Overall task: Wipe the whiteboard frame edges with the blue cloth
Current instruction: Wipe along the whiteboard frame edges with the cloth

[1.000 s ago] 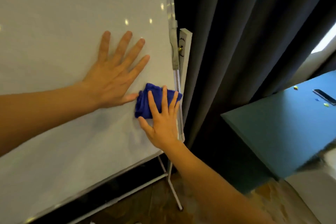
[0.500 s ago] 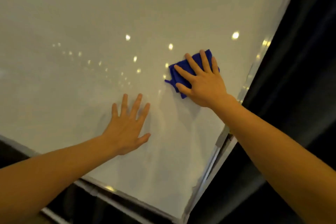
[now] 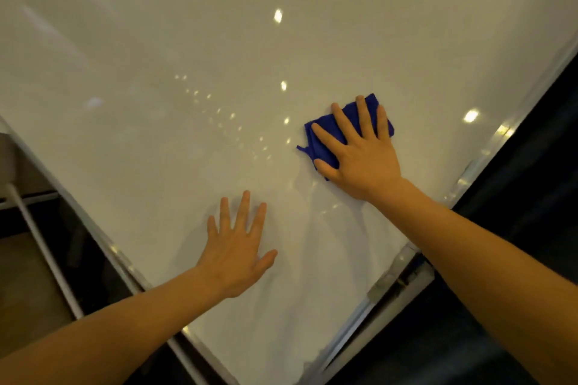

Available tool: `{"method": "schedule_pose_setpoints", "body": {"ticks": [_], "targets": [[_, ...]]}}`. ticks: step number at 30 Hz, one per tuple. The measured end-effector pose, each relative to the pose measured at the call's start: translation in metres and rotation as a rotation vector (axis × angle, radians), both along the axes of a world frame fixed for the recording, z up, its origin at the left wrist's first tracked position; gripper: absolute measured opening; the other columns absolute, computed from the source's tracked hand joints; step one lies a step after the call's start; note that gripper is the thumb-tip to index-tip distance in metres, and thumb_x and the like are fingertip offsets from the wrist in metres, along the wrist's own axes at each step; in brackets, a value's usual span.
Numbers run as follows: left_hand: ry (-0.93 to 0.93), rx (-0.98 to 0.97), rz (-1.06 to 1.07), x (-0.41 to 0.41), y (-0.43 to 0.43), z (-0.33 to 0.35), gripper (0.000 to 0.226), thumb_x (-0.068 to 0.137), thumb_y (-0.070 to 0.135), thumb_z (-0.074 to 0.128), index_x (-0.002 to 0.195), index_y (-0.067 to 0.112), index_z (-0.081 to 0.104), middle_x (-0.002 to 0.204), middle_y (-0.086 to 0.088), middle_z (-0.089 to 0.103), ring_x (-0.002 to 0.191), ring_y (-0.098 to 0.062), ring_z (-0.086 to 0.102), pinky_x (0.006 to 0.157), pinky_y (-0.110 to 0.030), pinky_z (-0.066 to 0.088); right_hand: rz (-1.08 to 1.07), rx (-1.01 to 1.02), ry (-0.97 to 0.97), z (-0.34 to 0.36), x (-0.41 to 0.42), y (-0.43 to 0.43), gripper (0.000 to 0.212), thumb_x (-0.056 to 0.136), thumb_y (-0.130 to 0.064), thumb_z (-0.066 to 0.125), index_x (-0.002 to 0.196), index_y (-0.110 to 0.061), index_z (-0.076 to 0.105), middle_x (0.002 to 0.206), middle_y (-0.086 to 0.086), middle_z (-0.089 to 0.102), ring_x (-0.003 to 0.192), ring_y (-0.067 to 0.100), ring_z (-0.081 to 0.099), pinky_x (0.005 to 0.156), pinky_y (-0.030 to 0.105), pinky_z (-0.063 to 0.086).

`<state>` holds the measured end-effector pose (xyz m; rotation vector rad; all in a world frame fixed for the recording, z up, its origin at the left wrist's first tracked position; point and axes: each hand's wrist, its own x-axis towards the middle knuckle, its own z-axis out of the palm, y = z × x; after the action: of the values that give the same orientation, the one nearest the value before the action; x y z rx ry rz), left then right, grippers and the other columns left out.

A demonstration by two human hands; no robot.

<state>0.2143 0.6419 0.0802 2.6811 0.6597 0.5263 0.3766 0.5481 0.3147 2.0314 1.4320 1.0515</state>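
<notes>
The whiteboard [image 3: 219, 72] fills most of the view, tilted, glossy white with light reflections. Its metal frame edge [image 3: 469, 172] runs diagonally along the right side, and another frame edge [image 3: 103, 247] runs down the lower left. A folded blue cloth [image 3: 325, 141] lies flat on the board surface, a short way in from the right frame edge. My right hand [image 3: 359, 153] presses on it with fingers spread, covering most of it. My left hand [image 3: 237, 247] rests flat on the board below and to the left, fingers apart, holding nothing.
A dark curtain [image 3: 531, 203] hangs right behind the board's right edge. A white stand leg [image 3: 40, 247] slants down at the lower left over a dark floor. A bracket [image 3: 397, 275] sits on the right frame edge near my right forearm.
The view has swung upward across the board. My right hand with the cloth has gone from the lower right frame edge up onto the board surface. My left hand stays flat.
</notes>
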Motion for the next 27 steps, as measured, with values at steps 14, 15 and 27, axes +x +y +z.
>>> {"method": "schedule_pose_setpoints", "body": {"ticks": [14, 15, 27], "targets": [[-0.439, -1.206, 0.787, -0.005, -0.061, -0.129, 0.111, 0.075, 0.083, 0.036, 0.157, 0.018, 0.0, 0.166, -0.009, -0.002, 0.149, -0.04, 0.012, 0.118, -0.056, 0.023, 0.299, -0.451, -0.091, -0.097, -0.033, 0.063, 0.072, 0.092, -0.072, 0.015, 0.154, -0.038, 0.027, 0.166, 0.008, 0.014, 0.15, 0.045, -0.004, 0.117, 0.063, -0.006], [-0.533, -1.286, 0.861, 0.001, -0.068, -0.133, 0.111, 0.075, 0.082, 0.04, 0.157, 0.018, 0.0, 0.165, -0.009, 0.001, 0.147, -0.039, 0.017, 0.117, -0.054, 0.026, 0.319, -0.48, -0.102, -0.098, -0.032, 0.069, 0.073, 0.091, -0.073, 0.014, 0.154, -0.039, 0.025, 0.167, 0.008, 0.012, 0.15, 0.045, -0.005, 0.117, 0.063, -0.008], [-0.94, -1.417, 1.023, -0.041, -0.085, -0.156, 0.124, 0.051, 0.085, 0.068, 0.151, 0.022, 0.03, 0.145, -0.009, 0.05, 0.127, -0.034, 0.051, 0.106, -0.052, 0.043, 0.486, -0.759, -0.168, -0.116, -0.065, 0.093, 0.073, 0.089, -0.079, 0.014, 0.154, -0.047, 0.015, 0.167, 0.001, 0.006, 0.15, 0.04, 0.0, 0.118, 0.06, -0.004]]}}
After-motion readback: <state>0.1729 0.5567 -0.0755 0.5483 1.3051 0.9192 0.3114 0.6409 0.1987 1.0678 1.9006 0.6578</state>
